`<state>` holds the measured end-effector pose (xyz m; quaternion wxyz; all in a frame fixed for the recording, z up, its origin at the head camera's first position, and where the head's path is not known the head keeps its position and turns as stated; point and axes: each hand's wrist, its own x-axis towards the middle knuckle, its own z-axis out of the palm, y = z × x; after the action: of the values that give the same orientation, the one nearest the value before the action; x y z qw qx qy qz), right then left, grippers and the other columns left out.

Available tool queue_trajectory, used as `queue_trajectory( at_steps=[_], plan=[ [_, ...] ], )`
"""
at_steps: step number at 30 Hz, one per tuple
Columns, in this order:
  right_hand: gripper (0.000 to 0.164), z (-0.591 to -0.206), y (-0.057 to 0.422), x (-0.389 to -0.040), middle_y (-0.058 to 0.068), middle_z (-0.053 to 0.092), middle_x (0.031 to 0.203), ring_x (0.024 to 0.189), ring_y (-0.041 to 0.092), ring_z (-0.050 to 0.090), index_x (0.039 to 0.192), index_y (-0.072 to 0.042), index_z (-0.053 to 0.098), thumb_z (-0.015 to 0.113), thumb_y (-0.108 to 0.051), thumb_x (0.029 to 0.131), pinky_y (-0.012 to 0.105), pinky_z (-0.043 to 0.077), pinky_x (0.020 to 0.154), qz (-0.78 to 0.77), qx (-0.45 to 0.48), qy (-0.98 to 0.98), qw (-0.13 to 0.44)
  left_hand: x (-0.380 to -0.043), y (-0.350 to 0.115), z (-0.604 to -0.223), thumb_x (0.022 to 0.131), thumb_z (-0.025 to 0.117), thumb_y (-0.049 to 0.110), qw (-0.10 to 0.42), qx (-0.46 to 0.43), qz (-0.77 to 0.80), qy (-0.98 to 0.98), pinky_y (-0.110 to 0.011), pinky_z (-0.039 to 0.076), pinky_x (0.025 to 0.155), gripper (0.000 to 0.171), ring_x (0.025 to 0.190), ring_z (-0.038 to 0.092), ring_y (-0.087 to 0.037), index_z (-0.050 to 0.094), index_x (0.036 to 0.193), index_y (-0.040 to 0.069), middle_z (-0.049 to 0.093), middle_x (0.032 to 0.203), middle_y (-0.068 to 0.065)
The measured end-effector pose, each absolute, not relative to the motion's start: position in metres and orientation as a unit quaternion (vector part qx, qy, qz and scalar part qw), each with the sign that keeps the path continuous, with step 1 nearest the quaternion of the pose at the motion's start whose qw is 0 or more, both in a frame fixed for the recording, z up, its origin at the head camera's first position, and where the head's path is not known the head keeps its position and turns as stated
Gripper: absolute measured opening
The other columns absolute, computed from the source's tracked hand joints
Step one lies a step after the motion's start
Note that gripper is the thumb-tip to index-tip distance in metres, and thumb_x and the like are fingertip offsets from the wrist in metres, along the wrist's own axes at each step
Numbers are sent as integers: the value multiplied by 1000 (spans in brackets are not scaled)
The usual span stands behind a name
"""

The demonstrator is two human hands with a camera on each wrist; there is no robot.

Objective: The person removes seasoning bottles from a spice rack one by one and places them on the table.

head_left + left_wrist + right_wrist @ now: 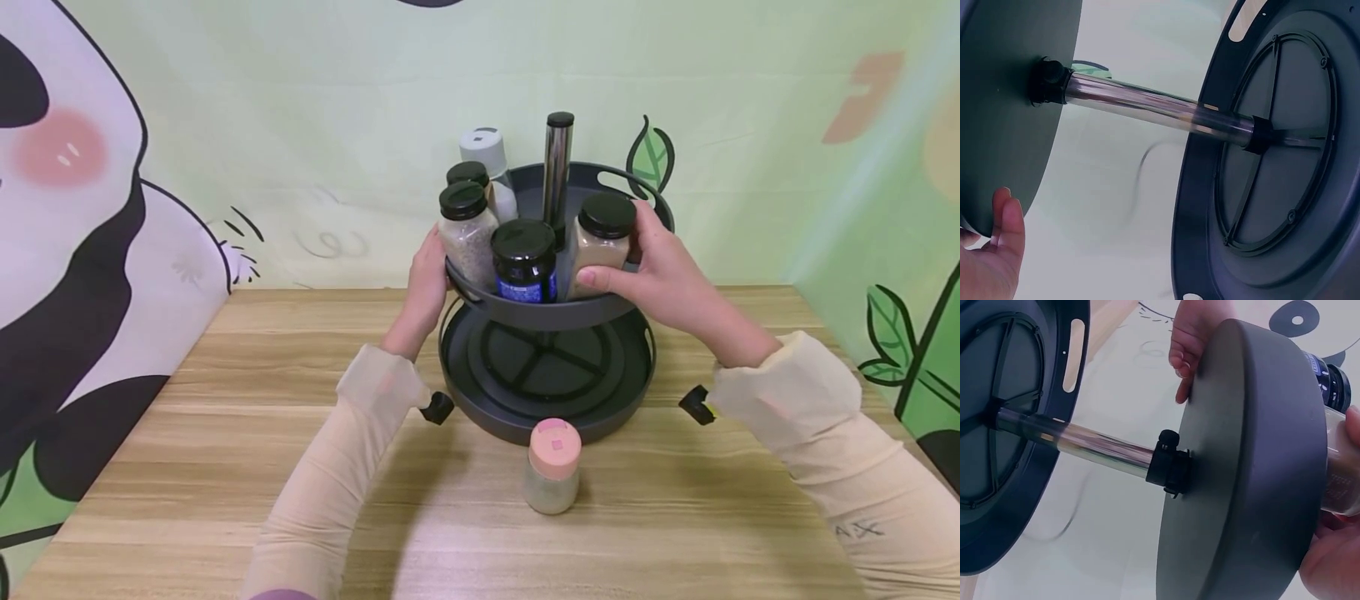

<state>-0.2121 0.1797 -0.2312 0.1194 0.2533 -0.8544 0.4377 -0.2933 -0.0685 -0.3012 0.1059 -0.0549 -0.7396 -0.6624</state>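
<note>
A dark two-tier turntable rack stands on the table, with a round upper tray (551, 315) above a lower tray (495, 425) on a metal post (1141, 103). My left hand (429, 279) grips the left edge of the upper tray, fingers reaching beneath it in the left wrist view. At the tray's right side my right hand (663, 267) holds a square black-lidded jar of brown powder (600, 250), thumb across its front. Beside that jar are a dark jar with a blue label (525, 267), a jar of pale grains (468, 237), another black-lidded jar (468, 172) and a white-capped bottle (483, 150).
A pink-capped shaker (553, 467) stands on the wooden table (465, 550) in front of the lower tray. The post's upper part (557, 167) rises through the upper tray. Behind the table hangs a backdrop (337, 125) printed with a panda and leaves.
</note>
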Motion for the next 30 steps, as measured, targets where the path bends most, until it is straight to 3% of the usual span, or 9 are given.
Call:
queue_trajectory(
  at_steps=[11, 18, 26, 30],
  plan=[
    [60, -223, 180, -204, 9, 52, 107, 85, 3, 50, 125, -1, 34, 66, -6, 76, 14, 40, 71, 450, 261, -840, 156, -294, -68, -303, 95, 24, 38, 108, -49, -653, -748, -21, 38, 56, 41, 66, 43, -7, 46, 127, 23, 50, 95, 1],
    [55, -216, 181, -200, 0, 52, 102, 86, 3, 52, 122, -2, 38, 67, -5, 75, 14, 41, 72, 460, 260, -829, 181, -294, -67, -302, 95, 25, 38, 110, -51, -654, -746, -26, 38, 58, 41, 62, 41, -7, 47, 125, 23, 46, 85, 1],
    [57, -212, 181, -193, 8, 52, 106, 88, 3, 52, 122, -3, 37, 67, -8, 75, 14, 41, 74, 456, 270, -828, 184, -295, -69, -302, 95, 25, 38, 111, -50, -652, -748, -21, 39, 56, 41, 65, 44, -7, 46, 126, 23, 50, 93, 0],
    [59, -214, 181, -187, 6, 51, 107, 90, 2, 51, 123, 0, 37, 68, -5, 73, 13, 42, 75, 447, 284, -827, 189, -295, -68, -301, 95, 26, 38, 113, -51, -651, -749, -20, 38, 55, 40, 63, 43, -8, 48, 124, 22, 47, 87, 2]
  ],
)
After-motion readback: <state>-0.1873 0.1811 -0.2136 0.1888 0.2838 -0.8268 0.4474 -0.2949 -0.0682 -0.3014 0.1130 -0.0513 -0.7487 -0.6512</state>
